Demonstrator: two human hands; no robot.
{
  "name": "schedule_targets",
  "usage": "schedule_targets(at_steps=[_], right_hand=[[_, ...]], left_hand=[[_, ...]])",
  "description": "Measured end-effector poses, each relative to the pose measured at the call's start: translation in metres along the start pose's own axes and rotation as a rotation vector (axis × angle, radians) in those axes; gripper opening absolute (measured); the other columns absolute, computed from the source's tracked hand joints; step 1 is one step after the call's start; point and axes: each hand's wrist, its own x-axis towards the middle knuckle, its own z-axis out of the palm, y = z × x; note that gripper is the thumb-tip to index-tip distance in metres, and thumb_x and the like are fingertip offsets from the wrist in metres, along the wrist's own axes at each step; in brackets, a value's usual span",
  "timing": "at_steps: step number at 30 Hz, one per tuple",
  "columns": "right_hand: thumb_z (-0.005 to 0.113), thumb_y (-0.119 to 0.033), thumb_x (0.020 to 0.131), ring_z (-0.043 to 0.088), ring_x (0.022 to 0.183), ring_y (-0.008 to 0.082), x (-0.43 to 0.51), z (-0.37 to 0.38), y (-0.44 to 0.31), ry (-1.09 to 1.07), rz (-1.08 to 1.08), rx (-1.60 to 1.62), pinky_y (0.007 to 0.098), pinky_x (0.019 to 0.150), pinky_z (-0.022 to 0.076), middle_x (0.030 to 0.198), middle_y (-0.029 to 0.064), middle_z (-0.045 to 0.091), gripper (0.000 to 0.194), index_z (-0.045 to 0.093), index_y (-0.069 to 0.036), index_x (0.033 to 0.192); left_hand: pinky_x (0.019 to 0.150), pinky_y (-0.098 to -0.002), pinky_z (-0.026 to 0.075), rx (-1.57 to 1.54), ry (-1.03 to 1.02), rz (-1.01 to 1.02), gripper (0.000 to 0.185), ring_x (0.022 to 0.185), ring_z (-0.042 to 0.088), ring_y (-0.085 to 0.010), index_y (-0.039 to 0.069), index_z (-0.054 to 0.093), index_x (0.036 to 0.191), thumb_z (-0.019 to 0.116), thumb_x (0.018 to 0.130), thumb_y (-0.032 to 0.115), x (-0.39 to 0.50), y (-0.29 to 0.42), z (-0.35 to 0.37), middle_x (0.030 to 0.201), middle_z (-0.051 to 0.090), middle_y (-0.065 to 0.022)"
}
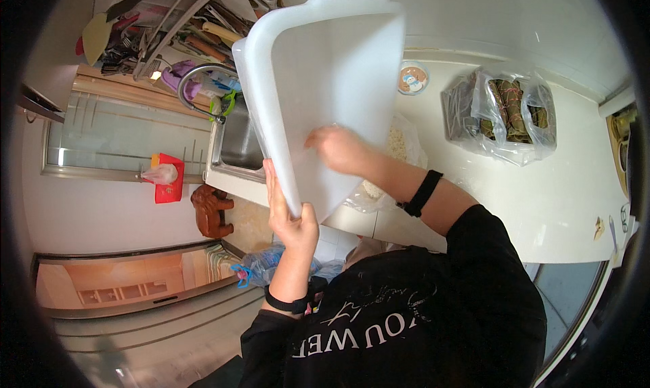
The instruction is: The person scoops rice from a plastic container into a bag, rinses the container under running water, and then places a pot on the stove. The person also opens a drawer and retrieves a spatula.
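My left hand grips the lower rim of a white plastic bin, thumb inside and fingers on the outer wall. The bin is tilted on its side, its opening facing me, raised over the counter beside the sink. In front of its inner wall is my right hand, fingers curled and blurred by motion. Whether it holds anything or touches the wall I cannot tell. Partly hidden behind my right forearm, a clear plastic bag of white rice-like grains rests on the white counter.
Right of the bin lie a round snowman coaster and a plastic bag of string-tied, leaf-wrapped bundles. To the left are a steel sink, its curved faucet and a crowded utensil rack. Plastic bottles stand below.
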Motion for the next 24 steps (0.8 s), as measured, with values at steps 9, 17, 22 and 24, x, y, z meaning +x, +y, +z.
schedule_targets(at_steps=[9, 17, 22, 24], right_hand=[[0.050, -0.026, 0.089, 0.041, 0.127, 0.0198, -0.035, -0.006, 0.010, -0.087, -0.191, -0.207, 0.0442, 0.111, 0.0219, 0.133, 0.0100, 0.049, 0.042, 0.053, -0.003, 0.124], [0.053, -0.026, 0.085, 0.049, 0.115, 0.0238, -0.022, -0.008, 0.013, -0.073, -0.172, -0.198, 0.0395, 0.104, 0.0319, 0.118, 0.0098, 0.057, 0.035, 0.060, 0.000, 0.107], [0.056, -0.018, 0.074, 0.051, 0.098, 0.0272, -0.012, -0.014, 0.031, 0.204, -0.123, -0.313, 0.0370, 0.090, 0.0402, 0.100, 0.0121, 0.058, 0.028, 0.063, 0.003, 0.092], [0.058, -0.015, 0.072, 0.050, 0.100, 0.0291, -0.011, -0.011, 0.032, 0.134, -0.074, -0.304, 0.0385, 0.091, 0.0400, 0.103, 0.0135, 0.056, 0.031, 0.060, 0.003, 0.097]], left_hand=[[0.110, -0.0457, 0.025, 0.008, 0.023, 0.011, 0.072, 0.134, 0.029, -0.0407, -0.004, 0.043, 0.132, 0.040, 0.061, -0.014, 0.002, -0.005, -0.002, 0.140, 0.038, -0.0244], [0.109, -0.0447, 0.026, 0.067, 0.027, 0.079, 0.071, 0.133, 0.031, -0.0405, -0.005, 0.043, 0.131, 0.041, 0.061, -0.014, 0.005, 0.000, 0.000, 0.139, 0.040, -0.0245], [0.109, -0.0443, 0.026, 0.058, -0.013, 0.077, 0.070, 0.133, 0.030, -0.0402, -0.006, 0.043, 0.131, 0.040, 0.061, -0.015, 0.006, 0.005, 0.000, 0.139, 0.039, -0.0247], [0.109, -0.0444, 0.026, 0.048, -0.019, 0.109, 0.070, 0.134, 0.030, -0.0404, -0.006, 0.043, 0.131, 0.040, 0.061, -0.015, 0.006, 0.004, 0.001, 0.139, 0.039, -0.0248]])
